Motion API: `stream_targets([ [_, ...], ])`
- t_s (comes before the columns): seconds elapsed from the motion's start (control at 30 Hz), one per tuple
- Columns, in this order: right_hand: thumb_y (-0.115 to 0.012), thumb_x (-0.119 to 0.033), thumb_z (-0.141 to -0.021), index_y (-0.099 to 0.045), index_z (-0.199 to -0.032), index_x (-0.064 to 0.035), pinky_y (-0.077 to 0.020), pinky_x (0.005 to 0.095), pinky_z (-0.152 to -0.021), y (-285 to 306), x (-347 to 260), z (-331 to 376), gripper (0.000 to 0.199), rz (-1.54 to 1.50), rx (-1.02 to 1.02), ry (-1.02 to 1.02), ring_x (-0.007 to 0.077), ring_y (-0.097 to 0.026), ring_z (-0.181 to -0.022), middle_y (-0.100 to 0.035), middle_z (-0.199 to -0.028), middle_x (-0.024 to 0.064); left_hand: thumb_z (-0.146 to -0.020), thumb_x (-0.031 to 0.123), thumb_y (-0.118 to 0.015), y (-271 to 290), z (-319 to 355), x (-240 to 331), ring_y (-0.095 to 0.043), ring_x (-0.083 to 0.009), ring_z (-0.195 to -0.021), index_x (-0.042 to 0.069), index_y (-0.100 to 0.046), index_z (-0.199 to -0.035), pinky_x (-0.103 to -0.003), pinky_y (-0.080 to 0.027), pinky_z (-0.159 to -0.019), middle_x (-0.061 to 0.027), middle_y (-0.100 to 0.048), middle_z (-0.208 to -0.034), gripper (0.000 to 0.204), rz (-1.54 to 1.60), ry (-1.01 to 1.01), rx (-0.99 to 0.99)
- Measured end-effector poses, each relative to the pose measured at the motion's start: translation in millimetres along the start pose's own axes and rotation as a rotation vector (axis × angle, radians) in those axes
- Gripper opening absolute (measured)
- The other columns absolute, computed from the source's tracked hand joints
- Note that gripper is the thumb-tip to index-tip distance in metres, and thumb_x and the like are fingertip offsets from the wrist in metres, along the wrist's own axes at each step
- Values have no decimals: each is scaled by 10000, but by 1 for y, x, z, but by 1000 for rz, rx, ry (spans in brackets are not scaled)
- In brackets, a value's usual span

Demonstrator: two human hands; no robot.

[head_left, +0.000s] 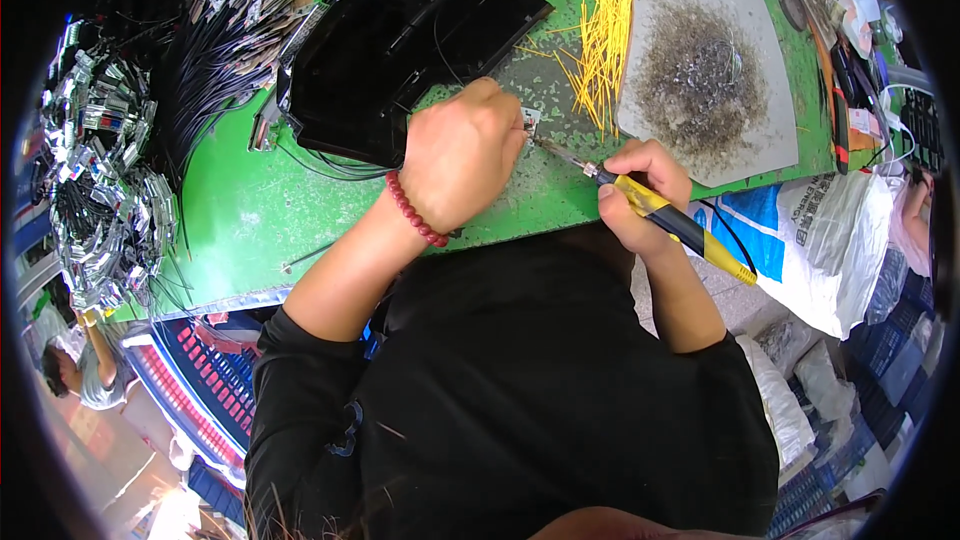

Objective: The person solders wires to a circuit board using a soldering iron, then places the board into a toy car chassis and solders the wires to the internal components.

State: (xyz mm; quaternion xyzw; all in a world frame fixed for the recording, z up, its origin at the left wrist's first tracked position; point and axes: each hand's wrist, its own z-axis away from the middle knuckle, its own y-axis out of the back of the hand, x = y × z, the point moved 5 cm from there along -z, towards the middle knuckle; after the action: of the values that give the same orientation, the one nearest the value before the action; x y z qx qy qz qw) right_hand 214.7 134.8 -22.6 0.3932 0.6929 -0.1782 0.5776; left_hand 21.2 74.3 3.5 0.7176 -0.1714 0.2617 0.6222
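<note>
A black-clothed torso [520, 390] fills the lower view. Above it, the right hand [640, 195] grips a yellow-and-black soldering iron [665, 215], its tip touching a small metal part [529, 121] on the green worktable [250, 210]. The left hand [462, 155], wearing a red bead bracelet [413, 210], curls closed over that part beside a black plastic housing [400, 40]; yellow wire pieces [605, 30] lie near.

White plastic bag [835, 240] with a blue printed panel, slumped off the right near edge of the green desk [250, 210]. Further clear and white bags [790, 390] lie below it at right, contents not discernible. Small white-and-tan tags [235, 0] fixed to a bundle of black wires, far left on the desk. Small white label with red marking [860, 122] at the far right edge. No screens or signs visible.
</note>
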Motion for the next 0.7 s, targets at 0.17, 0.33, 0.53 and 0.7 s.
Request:
stream_targets([
  [0.17, -708, -115, -807, -543, -943, -29, -345, 243, -643, 10, -2, 3, 230, -151, 136, -42, 94, -440, -714, -517, -816, 34, -783, 95, -686, -1, -4, 2, -634, -315, -713, 53, -639, -764, -398, -505, -603, -89, -622, -817, 66, 12, -19, 7],
  [0.33, -654, -16, -759, -613, -973, -16, -368, 219, -654, 52, -10, -10, 218, -80, 274, 28, 72, -479, -745, -538, -846, 16, -785, 90, -677, 0, -3, 2, -628, -322, -731, 57, -617, -739, -400, -499, -614, -97, -613, -810, 82, 3, 8, -21],
  [0.53, -586, -15, -829, -616, -936, -12, -385, 201, -635, 132, 21, -13, 111, -259, 839, -138, 56, -493, -719, -570, -823, 1, -780, 80, -686, 3, -2, 4, -626, -319, -750, 48, -612, -753, -395, -501, -632, -100, -611, -814, 85, 13, 30, -55],
  [0.7, -615, 13, -816, -577, -893, -26, -350, 191, -573, 141, 17, -29, 94, 32, 744, -37, 43, -459, -632, -529, -742, -20, -775, 85, -700, 1, -3, 4, -628, -316, -764, 50, -614, -763, -398, -504, -643, -98, -612, -823, 94, 8, 30, -62],
])
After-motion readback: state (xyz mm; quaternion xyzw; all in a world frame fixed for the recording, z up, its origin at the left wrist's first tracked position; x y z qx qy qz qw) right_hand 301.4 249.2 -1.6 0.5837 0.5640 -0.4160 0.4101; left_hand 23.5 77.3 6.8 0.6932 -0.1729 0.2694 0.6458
